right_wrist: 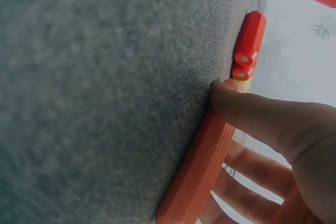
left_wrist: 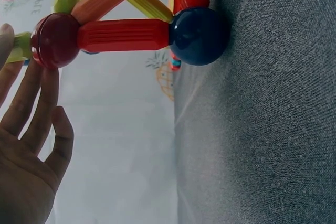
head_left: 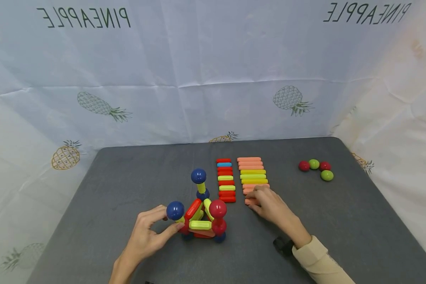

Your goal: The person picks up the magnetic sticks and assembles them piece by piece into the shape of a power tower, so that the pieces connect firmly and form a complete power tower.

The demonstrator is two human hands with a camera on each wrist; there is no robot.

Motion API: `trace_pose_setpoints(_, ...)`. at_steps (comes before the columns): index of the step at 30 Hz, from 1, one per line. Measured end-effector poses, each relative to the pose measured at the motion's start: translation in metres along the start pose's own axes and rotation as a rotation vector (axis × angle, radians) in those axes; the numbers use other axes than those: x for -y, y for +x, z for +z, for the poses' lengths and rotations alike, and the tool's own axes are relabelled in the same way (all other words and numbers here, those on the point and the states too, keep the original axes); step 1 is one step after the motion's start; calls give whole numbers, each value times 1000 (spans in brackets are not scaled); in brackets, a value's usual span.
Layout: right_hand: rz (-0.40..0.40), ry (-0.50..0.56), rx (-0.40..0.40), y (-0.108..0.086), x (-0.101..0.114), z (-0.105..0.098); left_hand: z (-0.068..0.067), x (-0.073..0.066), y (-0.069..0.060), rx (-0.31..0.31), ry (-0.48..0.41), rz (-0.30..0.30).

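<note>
A ball-and-rod building model [head_left: 200,225] stands at the front middle of the table, made of red, yellow-green and orange rods with red and blue balls. My left hand [head_left: 146,233] holds its left side, thumb and fingers around a red ball [left_wrist: 54,40] and the yellow-green rod above it. A blue ball [left_wrist: 198,36] at the model's foot rests on the cloth. On the right, my right hand [head_left: 271,207] pinches the nearest orange rod [right_wrist: 197,169] of a row, thumb on its near side. The fingers partly cover that rod in the head view.
Beside the right hand lies a column of orange and yellow rods [head_left: 253,176]. Left of it runs a column of red, blue and yellow-green rods [head_left: 226,182]. Several red and green balls [head_left: 314,164] sit at the far right. A pineapple-print cloth [head_left: 198,59] hangs behind the table.
</note>
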State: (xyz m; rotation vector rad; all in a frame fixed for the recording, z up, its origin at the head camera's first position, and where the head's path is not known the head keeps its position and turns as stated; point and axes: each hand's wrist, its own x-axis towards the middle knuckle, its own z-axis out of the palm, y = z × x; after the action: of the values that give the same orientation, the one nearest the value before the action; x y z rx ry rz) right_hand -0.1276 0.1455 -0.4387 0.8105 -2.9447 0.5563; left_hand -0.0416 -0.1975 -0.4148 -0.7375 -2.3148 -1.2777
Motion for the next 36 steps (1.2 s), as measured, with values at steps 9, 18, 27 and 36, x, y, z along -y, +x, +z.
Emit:
trace_pose_setpoints(9,-5,124,12,7,14,-19,1,-1,0,-11,-3,29)
trace_pose_setpoints(18,-170,412,-272,15,59,-80,1,-1,-1,-4,2,-6)
trace_pose_setpoints(27,-450,715,-497,28,117,-109,0,-1,1,-16,-1,23)
trace_pose_setpoints(36,-544,829,-389,40,142,-100,2,3,1,-34,-32,86)
